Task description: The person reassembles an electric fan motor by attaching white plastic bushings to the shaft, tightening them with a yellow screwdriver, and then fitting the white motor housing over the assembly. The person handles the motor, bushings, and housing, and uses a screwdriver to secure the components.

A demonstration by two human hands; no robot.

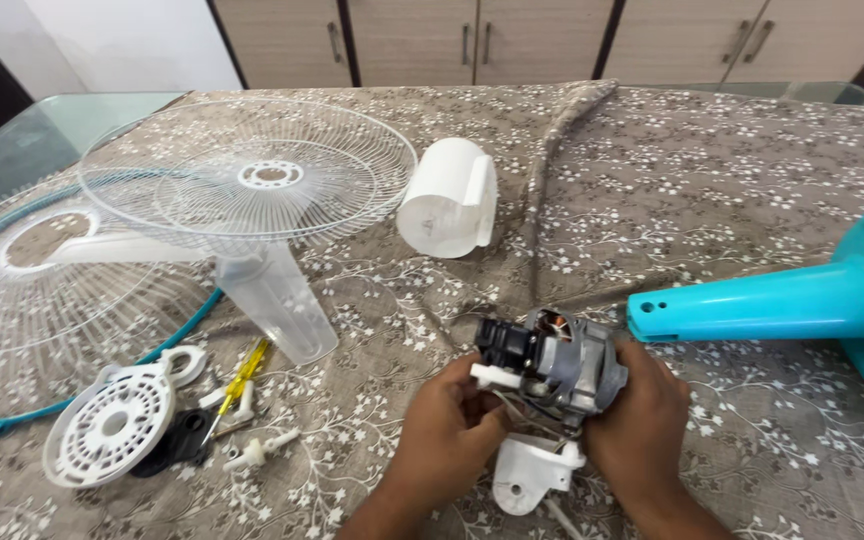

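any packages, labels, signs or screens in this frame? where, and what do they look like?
None visible: no packaging, sign or screen, and no label that can be made out.
Fan motor: grey and black, held between left hand and right hand over the floral cloth.

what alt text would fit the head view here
Two hands, left hand and right hand, hold a grey fan motor over a floral cloth. Clear fan grilles, a white cover, a yellow screwdriver and small parts lie at left; a teal stand lies at right.
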